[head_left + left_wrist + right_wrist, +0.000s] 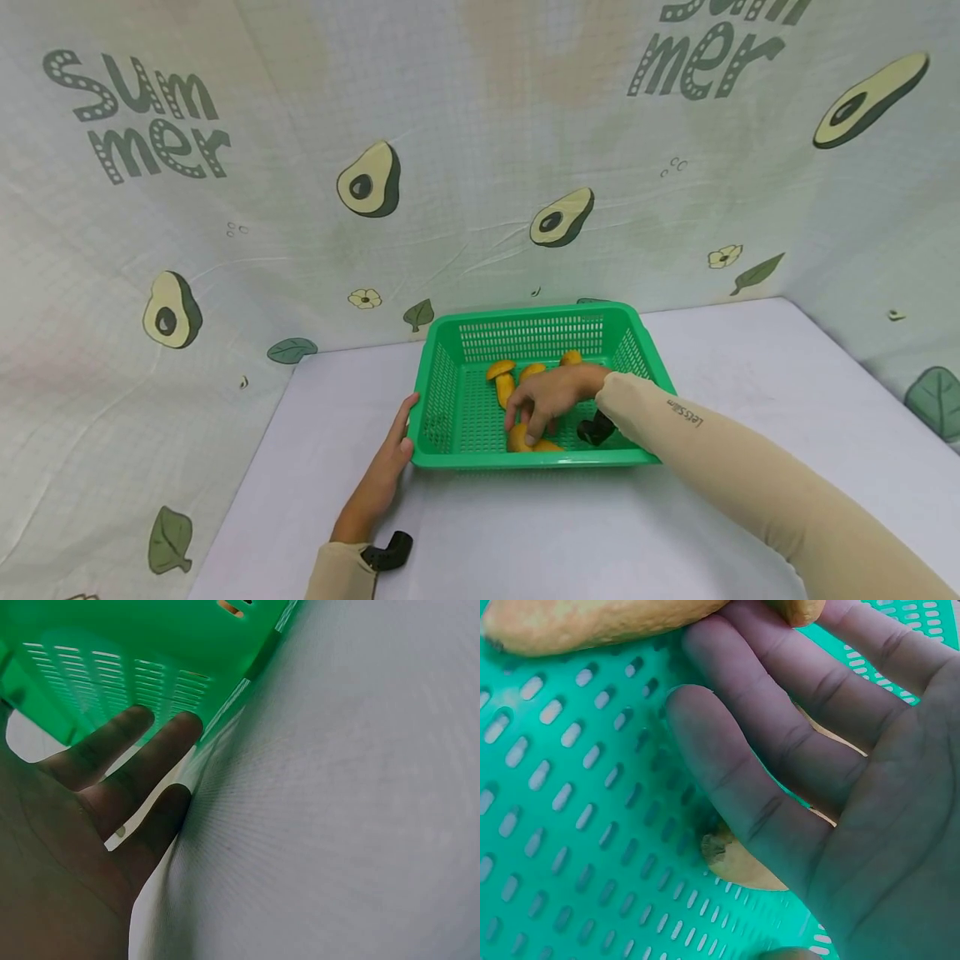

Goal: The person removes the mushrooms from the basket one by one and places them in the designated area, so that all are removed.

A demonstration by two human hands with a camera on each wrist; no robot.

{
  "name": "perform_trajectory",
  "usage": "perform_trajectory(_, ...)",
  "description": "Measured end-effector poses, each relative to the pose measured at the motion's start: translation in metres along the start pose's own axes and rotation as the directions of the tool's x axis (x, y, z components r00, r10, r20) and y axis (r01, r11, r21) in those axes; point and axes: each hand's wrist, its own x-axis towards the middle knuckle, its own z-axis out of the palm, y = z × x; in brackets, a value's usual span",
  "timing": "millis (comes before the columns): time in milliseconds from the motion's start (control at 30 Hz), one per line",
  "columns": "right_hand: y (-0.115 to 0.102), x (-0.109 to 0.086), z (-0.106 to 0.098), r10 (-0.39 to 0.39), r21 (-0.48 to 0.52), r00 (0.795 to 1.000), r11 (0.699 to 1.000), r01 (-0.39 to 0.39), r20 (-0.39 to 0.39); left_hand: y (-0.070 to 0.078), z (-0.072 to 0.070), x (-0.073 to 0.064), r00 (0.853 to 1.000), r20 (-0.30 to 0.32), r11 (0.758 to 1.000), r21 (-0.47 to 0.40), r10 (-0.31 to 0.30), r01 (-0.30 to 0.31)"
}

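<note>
Several yellow-orange mushrooms [505, 388] lie in a green plastic basket [532, 461]. My right hand [553, 393] reaches down into it. Thumb and index finger pinch a mushroom [517, 438] close to the near wall. In the right wrist view, a long mushroom stem [600, 626] lies beyond the fingertips, and another mushroom [742, 864] shows partly behind the fingers [727, 754]. Outside the basket, my left hand [386, 467] touches its left side with fairly straight fingers. The left wrist view shows those fingers [146, 765] against the slotted wall [105, 671].
A pale cloth covers the table [345, 392]. Behind it hangs a printed cloth backdrop [465, 167] with avocados and leaves. Black wrist cameras sit on both wrists, the right one [596, 427] inside the basket.
</note>
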Motion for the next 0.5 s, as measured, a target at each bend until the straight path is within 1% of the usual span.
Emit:
perform_trajectory(267,0.0005,-0.0010,-0.0039,-0.034,0.036,0.999,0.999,0.035,-0.036,-0.0020,-0.0002,0.0001,1.000,0.001,1.000,0.007,0.010,-0.010)
perform_trajectory(500,0.0006,-0.0026,-0.0099,-0.096,0.076,0.992,0.992,0.102,-0.082,-0.0026,-0.0007,0.0001,1.000,0.002,1.000,0.019,0.012,-0.012)
